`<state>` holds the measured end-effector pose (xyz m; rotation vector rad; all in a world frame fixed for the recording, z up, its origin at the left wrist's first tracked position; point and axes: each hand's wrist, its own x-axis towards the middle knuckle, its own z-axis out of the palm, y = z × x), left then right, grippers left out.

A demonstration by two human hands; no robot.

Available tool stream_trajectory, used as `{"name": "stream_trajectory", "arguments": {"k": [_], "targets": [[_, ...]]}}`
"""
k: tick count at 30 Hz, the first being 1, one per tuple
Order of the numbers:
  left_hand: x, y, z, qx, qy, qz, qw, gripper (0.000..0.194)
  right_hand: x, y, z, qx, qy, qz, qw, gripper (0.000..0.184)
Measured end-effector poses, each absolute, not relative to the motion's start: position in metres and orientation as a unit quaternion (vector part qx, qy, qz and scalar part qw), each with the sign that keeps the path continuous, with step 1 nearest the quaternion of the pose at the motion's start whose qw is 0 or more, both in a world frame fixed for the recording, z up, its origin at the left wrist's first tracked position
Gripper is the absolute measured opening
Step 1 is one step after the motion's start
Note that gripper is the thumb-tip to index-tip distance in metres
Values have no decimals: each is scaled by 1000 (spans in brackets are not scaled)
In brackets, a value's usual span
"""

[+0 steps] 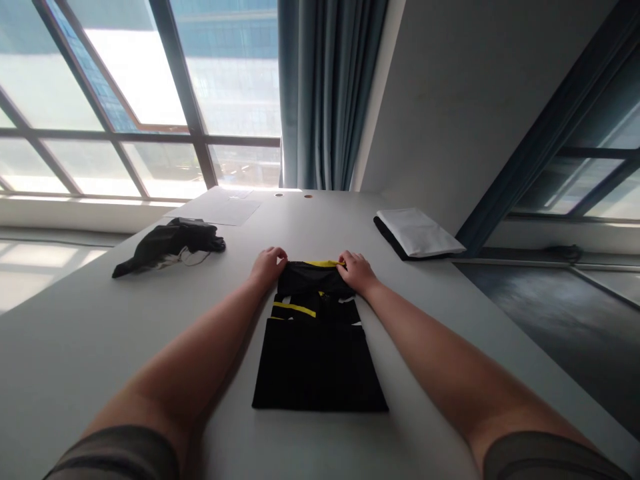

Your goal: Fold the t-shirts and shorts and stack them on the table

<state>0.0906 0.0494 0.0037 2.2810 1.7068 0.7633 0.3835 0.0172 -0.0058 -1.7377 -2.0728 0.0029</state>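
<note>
A black garment (pixel 320 367) with yellow trim lies on the white table in front of me, folded into a narrow strip. Its near part is a plain black rectangle; the far part shows yellow stripes and small white patches. At the far left corner my left hand (pixel 269 268) has its fingers closed on the edge. My right hand (pixel 357 272) pinches the opposite far corner, beside a yellow band. Both arms reach forward, one along each side of the cloth. What kind of garment it is, I cannot tell for sure.
On the left of the white table (pixel 150 340) lies a crumpled black cloth (pixel 173 243) with a pale cord. A white flat packet (pixel 420 232) rests on something black at the right. Behind the table hang blue-grey curtains (pixel 330 93) beside large windows (pixel 230 80).
</note>
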Motion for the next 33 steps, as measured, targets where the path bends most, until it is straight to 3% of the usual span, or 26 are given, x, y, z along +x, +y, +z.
{"name": "stream_trajectory", "arguments": {"k": [5,10,12,16,19,21,23,26,29,33], "targets": [[109,18,7,904,360,217,74,41,384,7,-3,-499,-824,2,268,35],[110,3,2,936,325,62,117,61,381,-14,-1,-461,-875,110,98,61],[101,-2,6,937,315,51,144,59,383,-24,0,-470,-871,131,59,66],[81,-29,25,931,298,85,193,48,395,-54,9,-457,-872,162,68,57],[74,-70,48,934,293,117,167,44,400,-92,24,-426,-885,152,106,55],[76,-102,62,942,281,136,121,31,399,-123,37,-388,-901,128,146,50],[81,-133,70,958,237,109,122,24,393,-154,47,-344,-915,133,165,40],[94,-166,67,976,175,19,128,33,381,-188,50,-292,-935,177,101,34],[103,-181,54,973,208,-32,93,27,373,-198,39,-297,-938,167,54,42],[103,-179,43,947,315,-35,57,24,374,-185,25,-329,-931,145,68,54]]}}
